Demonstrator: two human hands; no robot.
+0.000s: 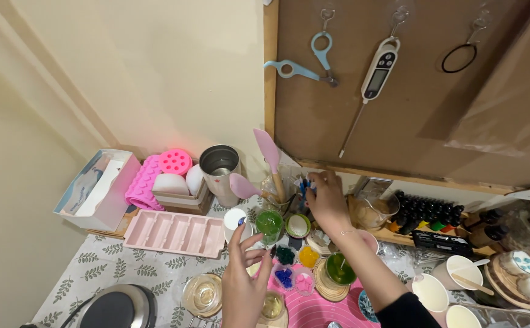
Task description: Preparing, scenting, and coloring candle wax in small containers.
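Head view, near to far, all placed vs. the green glass (pixel 269 222) mid-table; nearest, below it, the pink mat (pixel 326 310) w/ small cups of blue, pink, yellow & dark green bits; left hand (pixel 244 279) rises from the bottom edge just below the glass, fingers spread wide & half-curled, holding nothing, fingertips just short of the glass & the white cup (pixel 235 220) to its left; glass jar (pixel 203 295) sits lower left of the glass, round dark lid (pixel 119 307) further left; a 2nd green-filled jar (pixel 340 268) on a wooden coaster lies lower right; right hand (pixel 326 200) is just right of & a bit beyond the glass, fingers pinched narrow on sth small & blue at the tool holder, can't tell exactly what; pink tray mould (pixel 174 232) left of the glass; steel cup (pixel 220 167) & pink spatula (pixel 269 155) behind it; dark bottle rack (pixel 426 212) far right; farthest, on the brown board (pixel 411 121) above, blue scissors (pixel 313 64) & a probe thermometer (pixel 374 79) hang.
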